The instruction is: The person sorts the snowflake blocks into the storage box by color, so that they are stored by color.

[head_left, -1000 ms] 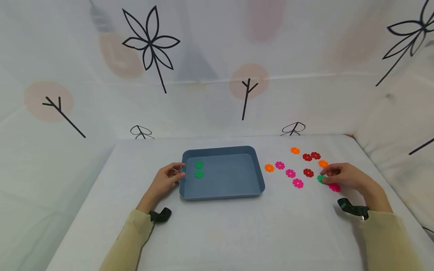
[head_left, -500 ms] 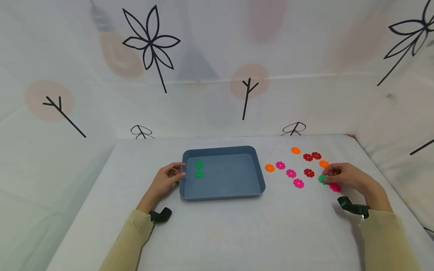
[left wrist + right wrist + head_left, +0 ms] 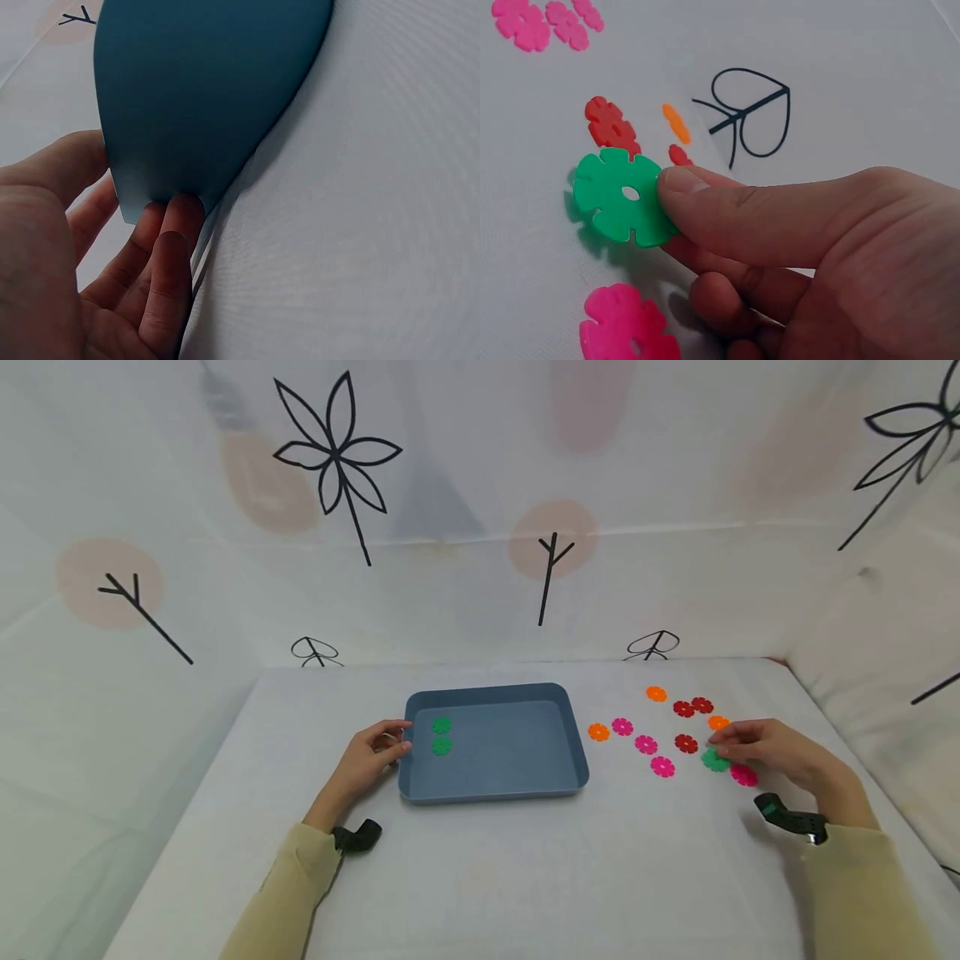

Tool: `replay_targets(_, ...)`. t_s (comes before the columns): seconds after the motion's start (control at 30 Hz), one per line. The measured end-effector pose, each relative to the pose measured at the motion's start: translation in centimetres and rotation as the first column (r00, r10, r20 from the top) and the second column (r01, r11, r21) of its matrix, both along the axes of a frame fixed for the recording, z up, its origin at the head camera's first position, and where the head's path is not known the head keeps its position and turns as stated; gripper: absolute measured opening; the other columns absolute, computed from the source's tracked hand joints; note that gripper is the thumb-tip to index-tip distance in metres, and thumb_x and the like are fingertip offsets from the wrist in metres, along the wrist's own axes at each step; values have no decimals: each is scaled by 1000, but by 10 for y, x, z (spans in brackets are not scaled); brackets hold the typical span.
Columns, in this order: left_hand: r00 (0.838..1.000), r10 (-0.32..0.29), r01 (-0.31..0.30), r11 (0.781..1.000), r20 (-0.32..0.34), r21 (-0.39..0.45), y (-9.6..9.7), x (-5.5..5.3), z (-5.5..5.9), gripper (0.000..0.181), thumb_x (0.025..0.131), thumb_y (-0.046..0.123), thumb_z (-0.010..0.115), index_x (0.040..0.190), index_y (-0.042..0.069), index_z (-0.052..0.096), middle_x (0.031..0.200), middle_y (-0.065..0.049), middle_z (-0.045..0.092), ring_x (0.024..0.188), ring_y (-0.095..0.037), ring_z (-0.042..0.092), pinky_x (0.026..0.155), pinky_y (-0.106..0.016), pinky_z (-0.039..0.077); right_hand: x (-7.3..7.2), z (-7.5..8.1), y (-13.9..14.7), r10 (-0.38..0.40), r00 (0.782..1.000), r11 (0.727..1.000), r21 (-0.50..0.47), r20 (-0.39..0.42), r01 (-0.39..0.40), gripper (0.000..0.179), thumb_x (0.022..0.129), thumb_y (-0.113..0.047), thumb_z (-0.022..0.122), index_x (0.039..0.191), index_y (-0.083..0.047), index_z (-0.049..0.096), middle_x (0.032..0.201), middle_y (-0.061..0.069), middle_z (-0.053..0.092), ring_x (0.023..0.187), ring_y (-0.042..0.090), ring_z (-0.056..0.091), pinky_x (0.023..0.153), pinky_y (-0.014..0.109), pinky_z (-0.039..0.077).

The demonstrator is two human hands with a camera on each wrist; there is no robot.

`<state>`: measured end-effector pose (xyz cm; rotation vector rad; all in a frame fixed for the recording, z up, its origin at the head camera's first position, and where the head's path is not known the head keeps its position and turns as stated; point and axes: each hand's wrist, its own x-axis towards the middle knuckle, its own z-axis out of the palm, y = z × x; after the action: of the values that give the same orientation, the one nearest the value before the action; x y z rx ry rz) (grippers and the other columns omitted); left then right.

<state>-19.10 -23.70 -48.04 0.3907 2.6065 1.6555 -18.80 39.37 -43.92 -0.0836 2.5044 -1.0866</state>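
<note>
A green flower-shaped plastic disc [image 3: 622,199] with a hole in its middle is pinched between the thumb and fingers of my right hand [image 3: 776,758]. In the right wrist view it is tilted, with its shadow on the white cloth below. A pink disc [image 3: 744,775] lies just below that hand, and an orange disc [image 3: 717,722] is partly behind the fingers. My left hand [image 3: 366,764] grips the left end of a blue-grey tray [image 3: 510,768], its thumb and fingers against the wall. Two green discs [image 3: 442,736] lie at the tray's left side.
Between the tray and my right hand, several loose discs are scattered: pink ones [image 3: 646,744], dark red ones [image 3: 686,743] and orange ones [image 3: 598,732]. A white cloth with drawn plants [image 3: 547,585] hangs behind the table and at both sides.
The green disc in my right hand has turned slightly, so more of its face shows below the fingers. My left hand stays on the tray.
</note>
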Motion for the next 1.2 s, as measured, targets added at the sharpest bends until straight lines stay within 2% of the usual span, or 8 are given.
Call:
replay_targets(0.17, 1000, -3, 3, 1000, 6, 5, 0, -1, 0, 37, 94, 18, 71, 129, 7, 65, 106, -11, 56, 86, -22, 61, 67, -29, 52, 0, 5, 1, -10, 1000, 1000, -1, -16, 10, 44, 98, -24, 64, 130, 6, 59, 127, 25, 54, 116, 39, 43, 77, 35, 52)
replay_targets(0.5, 1000, -5, 5, 1000, -12, -4, 0, -2, -1, 37, 94, 18, 71, 129, 7, 65, 104, -11, 57, 85, -21, 61, 64, -28, 50, -4, 20, -7, -20, 997, 998, 62, -81, 25, 45, 100, -22, 60, 135, 5, 53, 129, 29, 51, 115, 44, 45, 81, 45, 53)
replay_targets(0.7, 1000, 2, -2, 1000, -2, -6, -1, -2, -1, 37, 94, 19, 72, 129, 9, 66, 104, -10, 57, 85, -21, 61, 64, -28, 50, -9, 34, -29, -23, 991, 999, 42, -132, 29, 49, 101, -29, 59, 138, 2, 50, 121, 23, 58, 105, 38, 57, 78, 37, 53)
replay_targets(0.97, 1000, -12, 12, 1000, 2, -10, 0, -3, -3, 40, 96, 15, 70, 132, 3, 62, 105, -12, 56, 85, -21, 60, 68, -30, 52, -18, 44, -69, 16, 990, 999, -28, -143, -20, 44, 100, -22, 62, 135, 3, 54, 118, 19, 61, 100, 33, 63, 80, 36, 55)
replay_targets(1.03, 1000, -15, 15, 1000, 4, -20, 0, -3, -1, 40, 96, 14, 69, 133, 1, 61, 105, -13, 56, 85, -22, 60, 68, -31, 52, -20, 45, -78, 24, 991, 998, -49, -134, -31, 43, 99, -21, 63, 134, 3, 55, 114, 18, 63, 97, 32, 64, 79, 37, 55)
replay_targets(1.2, 999, -32, 32, 999, 11, -26, 6, 8, 22, 39, 96, 11, 68, 131, -4, 60, 104, -13, 56, 85, -24, 60, 69, -33, 53, -28, 46, -104, 48, 990, 995, -85, -131, -60, 40, 97, -17, 65, 132, 0, 58, 108, 16, 65, 94, 35, 66, 80, 42, 55)
